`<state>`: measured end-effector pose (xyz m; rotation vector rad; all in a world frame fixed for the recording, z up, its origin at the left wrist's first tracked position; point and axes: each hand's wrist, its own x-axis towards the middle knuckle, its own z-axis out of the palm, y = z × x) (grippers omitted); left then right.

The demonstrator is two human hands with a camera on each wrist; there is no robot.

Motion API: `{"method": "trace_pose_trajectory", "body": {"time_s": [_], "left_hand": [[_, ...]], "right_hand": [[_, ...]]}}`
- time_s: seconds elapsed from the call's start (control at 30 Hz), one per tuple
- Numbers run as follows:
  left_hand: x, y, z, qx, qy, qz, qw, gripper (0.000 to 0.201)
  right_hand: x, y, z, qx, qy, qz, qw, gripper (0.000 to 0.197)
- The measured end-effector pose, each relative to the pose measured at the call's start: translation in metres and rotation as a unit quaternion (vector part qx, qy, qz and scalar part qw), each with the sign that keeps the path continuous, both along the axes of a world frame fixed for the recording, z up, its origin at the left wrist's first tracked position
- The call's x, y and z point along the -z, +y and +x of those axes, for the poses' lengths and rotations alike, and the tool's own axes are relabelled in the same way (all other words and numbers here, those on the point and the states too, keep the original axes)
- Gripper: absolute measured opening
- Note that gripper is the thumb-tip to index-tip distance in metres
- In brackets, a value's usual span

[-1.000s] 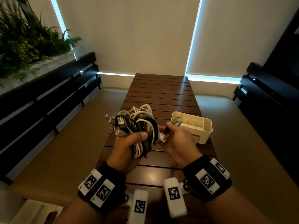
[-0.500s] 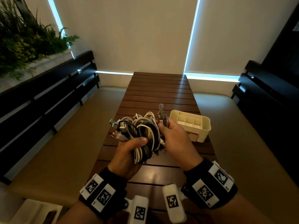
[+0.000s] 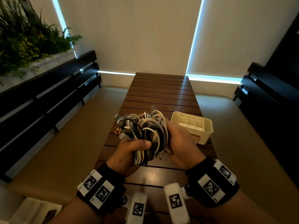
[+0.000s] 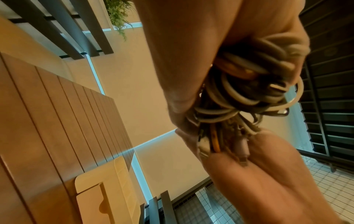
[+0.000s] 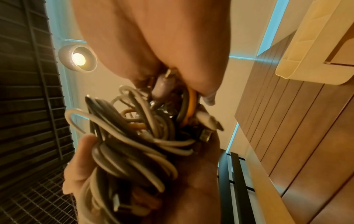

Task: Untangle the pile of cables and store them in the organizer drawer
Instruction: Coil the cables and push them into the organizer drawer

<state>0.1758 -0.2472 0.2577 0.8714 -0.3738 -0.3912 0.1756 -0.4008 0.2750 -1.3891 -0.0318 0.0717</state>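
Since half a second ago, our right hand (image 3: 181, 143) has dropped the upright plug it held above the cable bundle (image 3: 145, 135) and closed in against the bundle's right side. Our left hand (image 3: 127, 157) has its grip clamped on the bundle's lower part, thumb across the front. We see the right hand's fingers curled into the cables from the right, so both grips are clamped on the same tangle. White, grey, black and orange cables loop together; several plugs stick out at the upper left. We hold the bundle above the desk (image 3: 161, 94). The organizer drawer (image 3: 205, 135) stands on the desk just right of the right hand.
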Motion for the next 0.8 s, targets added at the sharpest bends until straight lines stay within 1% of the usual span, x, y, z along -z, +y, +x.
{"method": "trace_pose_trajectory", "body": {"time_s": [0.07, 0.17, 0.23, 0.37, 0.43, 0.47, 0.53, 0.57, 0.63, 0.73, 0.8], "left_hand": [[-0.003, -0.002, 0.0, -0.015, -0.011, 0.011, 1.0, 0.044], [-0.005, -0.005, 0.001, -0.036, -0.038, 0.034, 0.998, 0.047], [-0.003, -0.007, 0.0, -0.043, -0.041, 0.039, 0.997, 0.048], [-0.001, -0.013, -0.001, -0.056, -0.025, 0.027, 0.998, 0.049], [-0.001, -0.012, 0.0, -0.06, -0.028, 0.037, 0.997, 0.047], [-0.003, -0.01, 0.002, -0.062, -0.028, 0.047, 0.997, 0.045], [-0.005, -0.007, 0.005, -0.057, -0.018, 0.052, 0.997, 0.044], [-0.005, -0.006, 0.007, -0.053, -0.013, 0.047, 0.997, 0.047], [-0.006, -0.003, 0.008, -0.048, 0.003, 0.037, 0.998, 0.055], [-0.004, -0.002, 0.008, -0.037, 0.012, 0.025, 0.999, 0.06], [-0.004, -0.001, 0.007, -0.023, 0.01, 0.016, 1.0, 0.066]], "right_hand": [[0.005, 0.002, 0.005, -0.015, -0.009, -0.017, 1.0, 0.048], [0.008, -0.001, 0.007, -0.033, 0.027, 0.092, 0.995, 0.041], [0.007, -0.004, 0.006, -0.03, 0.032, 0.111, 0.993, 0.04], [0.003, -0.008, 0.007, 0.045, 0.012, 0.043, 0.998, 0.029], [0.001, -0.008, 0.003, 0.06, 0.01, -0.026, 0.998, 0.014], [0.001, -0.009, 0.001, 0.075, 0.01, -0.063, 0.995, 0.011], [0.003, -0.01, -0.003, 0.108, -0.007, -0.122, 0.987, 0.018], [0.002, -0.009, -0.005, 0.115, -0.024, -0.135, 0.984, 0.015], [-0.002, -0.005, -0.007, 0.106, -0.052, -0.138, 0.983, 0.007], [-0.009, -0.005, -0.009, 0.064, -0.057, -0.124, 0.989, 0.012], [-0.015, -0.01, -0.01, 0.036, -0.064, -0.14, 0.987, 0.015]]}}
